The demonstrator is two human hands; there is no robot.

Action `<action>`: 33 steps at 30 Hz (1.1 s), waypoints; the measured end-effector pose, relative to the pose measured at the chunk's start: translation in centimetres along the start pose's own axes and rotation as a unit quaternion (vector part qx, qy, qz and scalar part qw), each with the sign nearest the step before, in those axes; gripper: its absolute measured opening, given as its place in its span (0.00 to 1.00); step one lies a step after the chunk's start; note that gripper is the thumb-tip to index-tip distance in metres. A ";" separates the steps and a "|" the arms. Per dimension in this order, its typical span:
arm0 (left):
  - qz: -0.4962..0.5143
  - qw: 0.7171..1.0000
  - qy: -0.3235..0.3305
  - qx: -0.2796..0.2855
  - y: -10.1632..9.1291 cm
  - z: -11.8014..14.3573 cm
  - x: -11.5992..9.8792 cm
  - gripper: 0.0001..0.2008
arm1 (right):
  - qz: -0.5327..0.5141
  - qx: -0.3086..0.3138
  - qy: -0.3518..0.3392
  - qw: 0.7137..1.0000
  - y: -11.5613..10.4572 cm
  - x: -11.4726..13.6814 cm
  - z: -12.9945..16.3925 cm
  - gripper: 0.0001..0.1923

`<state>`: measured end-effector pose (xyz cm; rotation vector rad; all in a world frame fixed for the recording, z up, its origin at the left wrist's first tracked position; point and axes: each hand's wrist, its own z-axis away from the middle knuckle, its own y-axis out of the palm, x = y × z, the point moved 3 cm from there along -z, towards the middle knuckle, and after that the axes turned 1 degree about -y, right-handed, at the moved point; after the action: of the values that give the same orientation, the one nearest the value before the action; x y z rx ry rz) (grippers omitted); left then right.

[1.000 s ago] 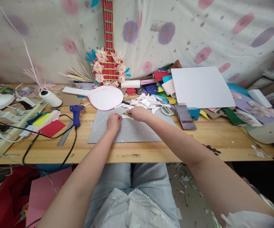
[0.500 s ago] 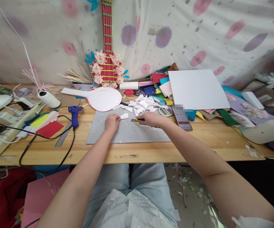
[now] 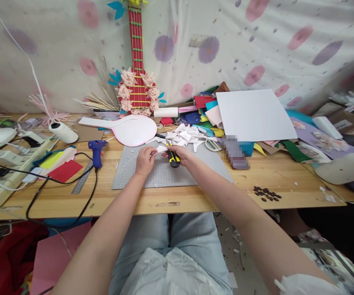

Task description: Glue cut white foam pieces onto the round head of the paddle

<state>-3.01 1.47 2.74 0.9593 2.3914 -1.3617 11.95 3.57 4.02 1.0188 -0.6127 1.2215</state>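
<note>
Over the grey cutting mat [image 3: 134,174], my left hand [image 3: 146,161] pinches a small piece of white board [image 3: 162,149] between thumb and fingers. My right hand [image 3: 181,155] is wrapped round a yellow and black utility knife [image 3: 173,159], its handle end towards me and its blade end pointing away. The two hands are close together, with the white piece between them; whether the blade touches it I cannot tell. Just behind them is a heap of white cut pieces [image 3: 184,134]. Scissors [image 3: 213,145] rest to the right of the heap.
A white paddle-shaped board [image 3: 135,130] lies behind the mat. At left are a blue glue gun [image 3: 97,152], its cable and a metal ruler [image 3: 82,179]. A red flower-trimmed toy guitar [image 3: 138,88] stands at the back. Dark beads [image 3: 267,193], a phone [image 3: 236,153] and a white sheet [image 3: 253,114] are right.
My right hand has moved left towards my left hand, and the knife has swung so its handle points towards me. The dark beads have come into view beside my right forearm.
</note>
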 end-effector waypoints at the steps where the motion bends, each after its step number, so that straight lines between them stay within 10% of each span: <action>1: 0.004 1.000 0.004 0.007 0.1 0.0 0.0 0.05 | 0.003 -0.013 -0.015 1.000 -0.1 0.3 -0.2 0.08; 11: -0.040 0.998 -0.036 0.037 0.8 0.0 0.5 0.08 | 0.098 -0.060 -0.143 0.983 -0.9 1.3 -0.9 0.34; 19: -0.110 0.991 -0.078 -0.007 1.1 -0.1 1.0 0.17 | 0.324 -0.168 -0.367 0.856 -4.0 1.1 -0.6 0.28; 26: -0.095 0.994 -0.054 0.004 1.0 0.1 0.5 0.18 | 0.210 -0.027 -0.337 0.917 -3.2 -2.4 -0.1 0.23; 33: -0.086 0.994 -0.065 0.002 0.9 0.1 0.5 0.18 | 0.145 -0.017 -0.265 0.953 -2.9 -1.9 -0.9 0.11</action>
<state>-2.80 1.90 1.84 0.6559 2.4198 -1.4392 14.04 3.49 1.16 1.2691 -1.2333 1.1816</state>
